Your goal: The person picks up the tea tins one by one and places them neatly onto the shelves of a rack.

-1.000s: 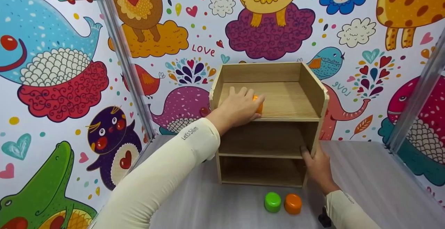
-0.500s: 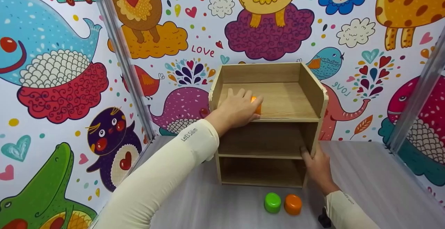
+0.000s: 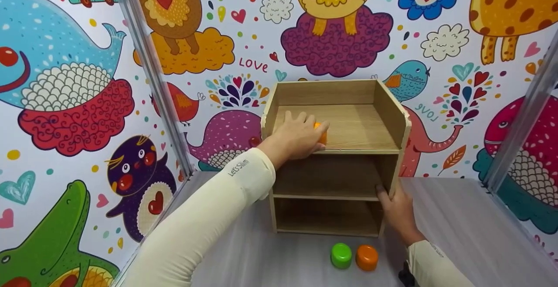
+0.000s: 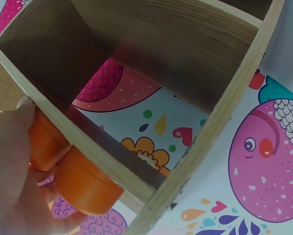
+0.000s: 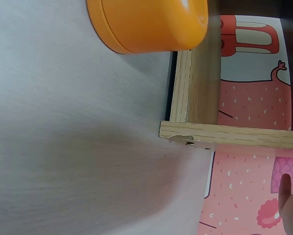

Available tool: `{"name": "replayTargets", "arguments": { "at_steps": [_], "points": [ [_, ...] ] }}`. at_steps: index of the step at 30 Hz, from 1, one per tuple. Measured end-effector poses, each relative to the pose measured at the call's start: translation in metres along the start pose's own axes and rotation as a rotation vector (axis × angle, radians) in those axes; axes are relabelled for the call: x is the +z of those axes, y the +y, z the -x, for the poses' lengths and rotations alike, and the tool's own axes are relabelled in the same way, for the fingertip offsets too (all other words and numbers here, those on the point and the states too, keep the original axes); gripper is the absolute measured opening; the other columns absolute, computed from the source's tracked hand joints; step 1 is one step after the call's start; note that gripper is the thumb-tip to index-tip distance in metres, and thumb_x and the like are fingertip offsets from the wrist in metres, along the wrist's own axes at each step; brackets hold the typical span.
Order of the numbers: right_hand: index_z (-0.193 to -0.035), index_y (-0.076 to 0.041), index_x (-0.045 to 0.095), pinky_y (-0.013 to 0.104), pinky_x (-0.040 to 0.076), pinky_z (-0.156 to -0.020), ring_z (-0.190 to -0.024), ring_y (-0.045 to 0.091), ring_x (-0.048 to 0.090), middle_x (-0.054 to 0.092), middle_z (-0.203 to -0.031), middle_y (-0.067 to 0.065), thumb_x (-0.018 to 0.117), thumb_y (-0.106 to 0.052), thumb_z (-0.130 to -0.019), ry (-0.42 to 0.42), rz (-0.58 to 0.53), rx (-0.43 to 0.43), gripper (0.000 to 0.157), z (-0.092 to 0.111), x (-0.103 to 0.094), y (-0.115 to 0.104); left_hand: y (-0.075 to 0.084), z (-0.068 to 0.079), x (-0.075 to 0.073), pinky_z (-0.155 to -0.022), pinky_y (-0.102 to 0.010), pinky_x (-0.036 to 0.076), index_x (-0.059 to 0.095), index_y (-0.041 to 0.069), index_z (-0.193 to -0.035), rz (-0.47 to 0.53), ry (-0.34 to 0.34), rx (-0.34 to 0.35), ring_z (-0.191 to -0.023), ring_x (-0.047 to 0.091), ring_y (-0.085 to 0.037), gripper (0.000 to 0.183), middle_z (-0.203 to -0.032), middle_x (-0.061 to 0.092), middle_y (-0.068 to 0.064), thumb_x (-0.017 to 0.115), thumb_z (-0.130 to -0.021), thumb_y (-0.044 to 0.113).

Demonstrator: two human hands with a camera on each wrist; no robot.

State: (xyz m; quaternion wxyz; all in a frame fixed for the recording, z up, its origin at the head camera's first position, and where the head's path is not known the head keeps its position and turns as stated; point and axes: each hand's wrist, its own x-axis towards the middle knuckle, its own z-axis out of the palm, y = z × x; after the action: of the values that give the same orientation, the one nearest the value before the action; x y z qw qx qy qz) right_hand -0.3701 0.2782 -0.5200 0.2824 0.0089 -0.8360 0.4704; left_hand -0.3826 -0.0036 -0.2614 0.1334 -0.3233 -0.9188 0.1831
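Note:
A light wooden shelf unit (image 3: 335, 195) stands upright against the patterned wall. My left hand (image 3: 296, 136) is over the left part of its top tier, fingers curled round two small orange plastic pots. In the head view only a bit of one orange pot (image 3: 322, 134) shows past the thumb. In the left wrist view, one pot (image 4: 44, 142) sits beside the other orange pot (image 4: 87, 183), by the board's front edge. Low on the shelf's right side panel, my right hand (image 3: 399, 210) grips the edge, thumb towards the inside; its outer fingers are mostly hidden.
A green pot (image 3: 341, 255) and a darker orange pot (image 3: 367, 257) lie on the grey table (image 3: 261, 261) before the shelf. Decorated panels (image 3: 235, 38) enclose the back and sides, with metal posts (image 3: 159, 86) at the corners.
The left hand and its orange pot shift very slightly left on the top tier. The right hand keeps its grip on the shelf; the pots on the table stay put.

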Motion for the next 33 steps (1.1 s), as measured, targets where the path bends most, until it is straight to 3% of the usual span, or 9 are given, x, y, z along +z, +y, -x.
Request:
{"name": "replayTargets", "arguments": {
  "at_steps": [12, 20, 33],
  "points": [
    [-0.141, -0.025, 0.037, 0.053, 0.048, -0.084, -0.098, 0.030, 0.064, 0.062, -0.119, 0.015, 0.054, -0.046, -0.091, 0.012, 0.034, -0.019, 0.057, 0.0010, -0.0010, -0.0017, -0.0009, -0.0011, -0.0007, -0.099, -0.061, 0.027, 0.026, 0.024, -0.146, 0.018, -0.026, -0.004, -0.126, 0.038, -0.032, 0.064, -0.137, 0.044, -0.011, 0.039, -0.092, 0.058],
    [-0.139, -0.024, 0.039, 0.055, 0.044, -0.092, -0.103, 0.033, 0.061, 0.059, -0.125, 0.013, 0.053, -0.048, -0.090, -0.009, 0.019, 0.021, 0.056, 0.0010, -0.0010, -0.0002, 0.0000, -0.0008, 0.0001, -0.099, -0.064, 0.027, 0.026, 0.025, -0.147, -0.022, -0.021, -0.012, -0.127, 0.038, -0.031, 0.065, -0.137, 0.045, -0.010, 0.038, -0.093, 0.059],
    [-0.142, -0.027, 0.035, 0.055, 0.045, -0.088, -0.102, 0.033, 0.062, 0.058, -0.127, 0.014, 0.052, -0.049, -0.091, -0.016, 0.012, 0.013, 0.059, 0.0019, -0.0005, 0.0000, -0.0011, -0.0003, 0.0010, -0.100, -0.064, 0.025, 0.023, 0.025, -0.148, -0.001, -0.025, -0.015, -0.127, 0.038, -0.031, 0.066, -0.137, 0.046, -0.010, 0.036, -0.093, 0.059]
  ]
}}
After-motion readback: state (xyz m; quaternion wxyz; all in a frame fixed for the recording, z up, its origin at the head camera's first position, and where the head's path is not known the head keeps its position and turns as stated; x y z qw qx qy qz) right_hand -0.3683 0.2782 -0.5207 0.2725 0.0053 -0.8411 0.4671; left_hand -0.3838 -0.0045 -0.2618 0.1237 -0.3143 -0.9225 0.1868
